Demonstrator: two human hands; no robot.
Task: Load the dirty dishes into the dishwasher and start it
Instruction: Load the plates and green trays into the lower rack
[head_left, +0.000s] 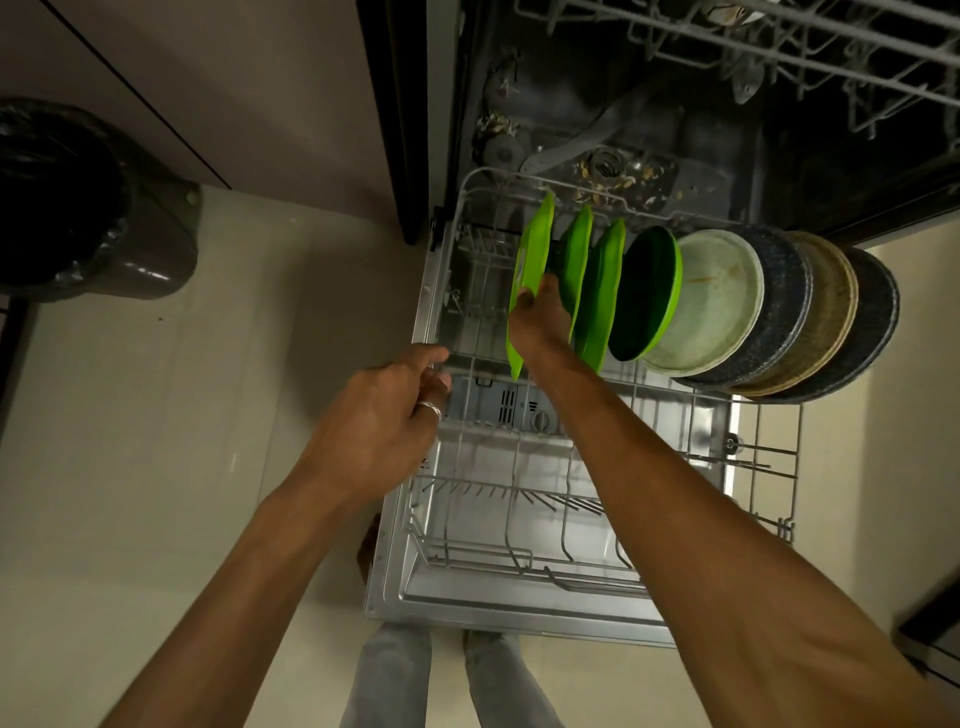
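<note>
Gripping the leftmost green plate (530, 249), the right hand (537, 319) holds it on edge in the lower rack (514, 488), faces turned left and right, long axis running away from the person. The left hand (384, 415) hovers relaxed, empty, by the rack's left rim.

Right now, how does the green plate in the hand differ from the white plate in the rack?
The green plate is bright and gripped by the right hand; the white plate is pale, smeared brown, and untouched. The green plate ends the row; the white plate sits mid-row. Both stand on edge in the lower rack.
</note>
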